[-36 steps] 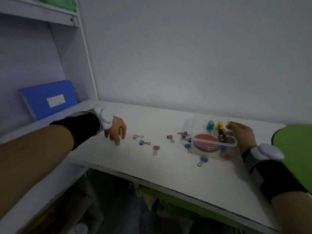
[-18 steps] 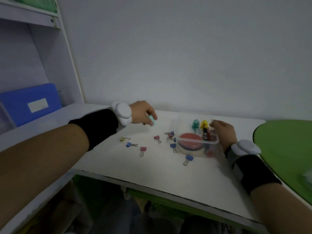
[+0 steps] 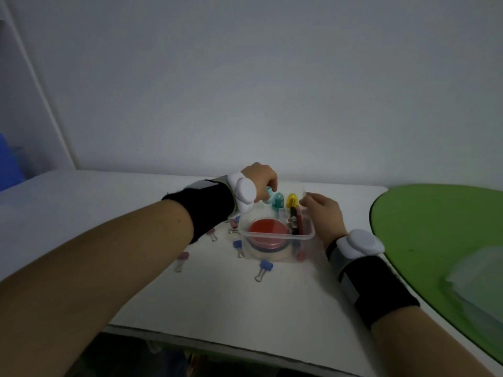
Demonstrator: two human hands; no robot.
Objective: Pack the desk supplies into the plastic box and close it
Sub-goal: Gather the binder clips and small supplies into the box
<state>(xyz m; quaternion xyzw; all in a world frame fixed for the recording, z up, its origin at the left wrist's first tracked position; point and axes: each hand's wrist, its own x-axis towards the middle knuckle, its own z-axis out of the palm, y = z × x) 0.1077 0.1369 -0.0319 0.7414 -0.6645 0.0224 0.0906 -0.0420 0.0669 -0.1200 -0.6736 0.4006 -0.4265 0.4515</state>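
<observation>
**Over the box, a teal piece about to drop**

Over the far rim of the box [image 3: 277,236], the left hand [image 3: 260,176] is pinched shut on a small teal item [image 3: 269,192], held just above the opening. The right hand [image 3: 322,212] is closed on the box's far right corner, steadying it. Inside sit a red round pad [image 3: 268,229], a dark pen-like item [image 3: 293,217], and teal [image 3: 277,201] and yellow [image 3: 292,199] pieces at the far side. Several clips still lie on the worktop [image 3: 217,295] left of and near the box: a blue clip [image 3: 263,269], another blue one [image 3: 237,246], a pink one [image 3: 181,259].

Risks, as I judge them: released too early, the teal item could strike the rim and bounce out. The left forearm passes low over the loose clips and could sweep them toward the near edge. No lid is clearly in view, so closing depends on finding it.
</observation>
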